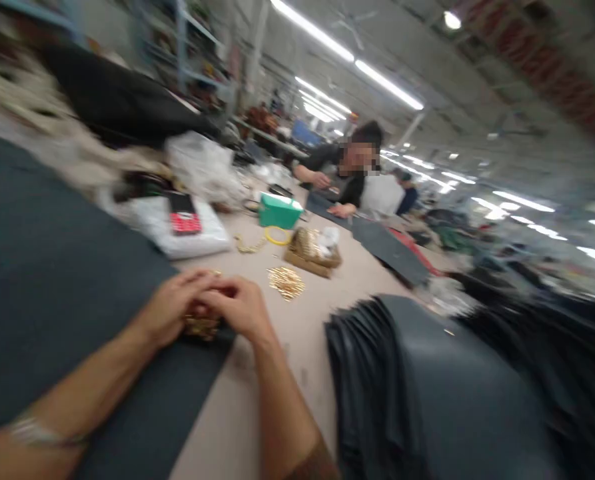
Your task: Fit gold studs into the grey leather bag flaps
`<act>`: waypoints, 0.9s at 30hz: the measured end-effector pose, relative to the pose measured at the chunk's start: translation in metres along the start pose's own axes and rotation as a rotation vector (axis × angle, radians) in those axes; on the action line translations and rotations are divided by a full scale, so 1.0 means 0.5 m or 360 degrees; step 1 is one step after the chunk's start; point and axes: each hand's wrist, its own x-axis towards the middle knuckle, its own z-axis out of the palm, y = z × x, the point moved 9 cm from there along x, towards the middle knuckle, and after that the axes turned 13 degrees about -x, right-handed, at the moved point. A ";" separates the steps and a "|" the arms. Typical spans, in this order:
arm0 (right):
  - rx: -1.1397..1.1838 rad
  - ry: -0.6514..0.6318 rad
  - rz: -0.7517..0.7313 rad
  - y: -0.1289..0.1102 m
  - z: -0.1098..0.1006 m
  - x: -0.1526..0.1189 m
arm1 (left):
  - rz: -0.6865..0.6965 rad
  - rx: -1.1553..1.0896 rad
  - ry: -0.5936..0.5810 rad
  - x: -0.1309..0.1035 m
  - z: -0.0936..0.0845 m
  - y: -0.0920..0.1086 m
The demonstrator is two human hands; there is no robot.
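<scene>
Over the dark sheet, which looks like leather (177, 407), my two hands meet with their fingers bent and overlapping. My left hand (174, 303) curls around the top and side of a blurred gold-coloured metal bundle (202, 327). From the right, my right hand (242, 303) closes in on the same bundle, its fingertips tucked under and partly hidden. A little gold also shows above the fingers. The bundle's exact kind is too smeared to make out. Beyond my right hand lies a loose pile of small gold-coloured metal pieces (287, 283).
A cardboard box (310, 267) of gold pieces, a yellow ring (278, 235) and a green box (280, 211) stand farther back. A red-and-black phone (184, 217) rests on a white packet (202, 243). Stacked dark sheets (427, 373) lie right. A co-worker (347, 167) works across the table.
</scene>
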 end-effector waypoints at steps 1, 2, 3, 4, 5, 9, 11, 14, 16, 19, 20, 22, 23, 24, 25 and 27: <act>0.0141 -0.0011 -0.0064 -0.001 0.006 0.000 | 0.0055 0.0049 0.0009 -0.003 -0.024 0.031; 0.0266 -0.0055 -0.0096 0.004 0.016 0.006 | 0.0091 0.0090 0.0003 -0.004 -0.041 0.051; 0.0374 -0.0123 -0.0108 0.011 0.029 0.013 | 0.0117 0.0118 -0.0007 -0.001 -0.054 0.060; 0.0461 -0.0203 -0.0117 0.017 0.042 0.018 | 0.0128 0.0132 -0.0025 0.005 -0.061 0.062; 0.0515 -0.0279 -0.0128 0.020 0.053 0.020 | 0.0156 0.0136 -0.0012 0.010 -0.069 0.061; 0.0569 -0.0390 -0.0075 0.028 0.060 0.008 | 0.0187 0.0061 -0.0010 0.015 -0.066 0.040; 0.0557 -0.0354 -0.0023 0.037 0.055 0.005 | 0.0162 0.0039 -0.0022 0.010 -0.061 0.035; 0.0542 -0.0354 0.0013 0.048 0.061 0.009 | 0.0121 0.0049 -0.0026 0.005 -0.061 0.036; 0.0524 -0.0338 0.0025 0.054 0.064 0.012 | 0.0106 0.0105 -0.0015 0.004 -0.063 0.040; 0.0448 -0.0261 0.0005 0.053 0.057 0.013 | 0.0090 0.0200 -0.0033 0.003 -0.063 0.041; 0.0418 -0.0235 -0.0008 0.050 0.054 0.012 | 0.0074 0.0187 -0.0060 0.002 -0.060 0.038; 0.0374 -0.0189 -0.0030 0.044 0.047 0.010 | 0.0030 0.0111 -0.0123 0.002 -0.054 0.030; 0.0361 -0.0176 -0.0037 0.042 0.044 0.010 | 0.0010 0.0059 -0.0148 0.002 -0.051 0.027; 0.0359 -0.0173 -0.0036 0.041 0.043 0.010 | -0.0002 0.0007 -0.0161 0.002 -0.049 0.025; 0.0372 -0.0175 -0.0025 0.043 0.041 0.011 | -0.0007 -0.0041 -0.0163 0.003 -0.049 0.025; 0.0410 -0.0209 0.0025 0.051 0.040 0.012 | -0.0004 -0.0146 -0.0145 0.006 -0.050 0.028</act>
